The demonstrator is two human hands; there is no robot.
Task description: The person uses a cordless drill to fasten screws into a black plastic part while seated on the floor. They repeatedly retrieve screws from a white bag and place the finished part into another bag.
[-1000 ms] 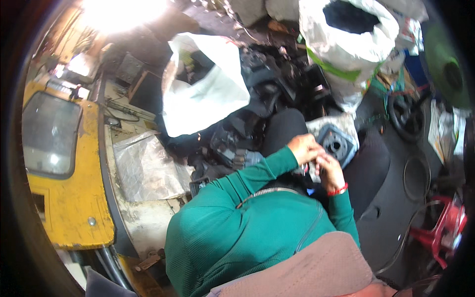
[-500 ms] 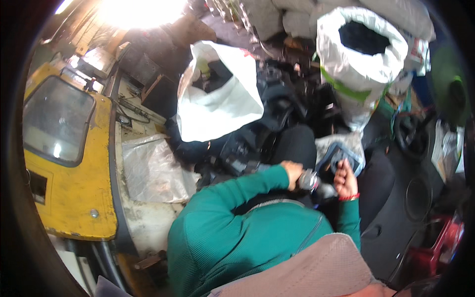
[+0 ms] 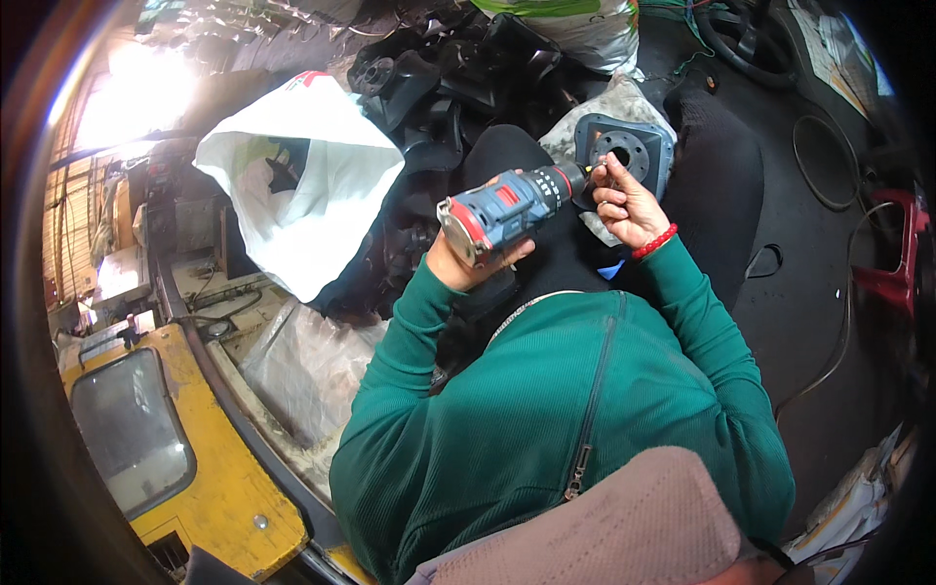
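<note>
My left hand [image 3: 478, 268] is wrapped round the grip of a blue-grey and red cordless drill [image 3: 512, 207], whose chuck points right. Just past the chuck, the thumb and fingers of my right hand [image 3: 629, 210] are pinched together at the drill's tip. Whatever they hold is too small to make out. A red bracelet circles that wrist. Behind my right hand lies a dark grey squarish plastic part [image 3: 597, 129] with a round, holed hub in its middle. It rests on a whitish bag [image 3: 642, 96] between my legs, partly hidden by my fingers.
A white sack [image 3: 341, 185] stands open at the left, beside a heap of black plastic parts [image 3: 468, 78]. Another filled sack [image 3: 585, 39] is at the far side. A yellow machine panel [image 3: 224, 468] flanks me at left, a red plastic object [image 3: 892, 253] at right.
The view has tilted and shifted, so the surroundings sit differently. My left hand and the drill now show clearly, with the drill's tip at my right fingers over the grey part.
</note>
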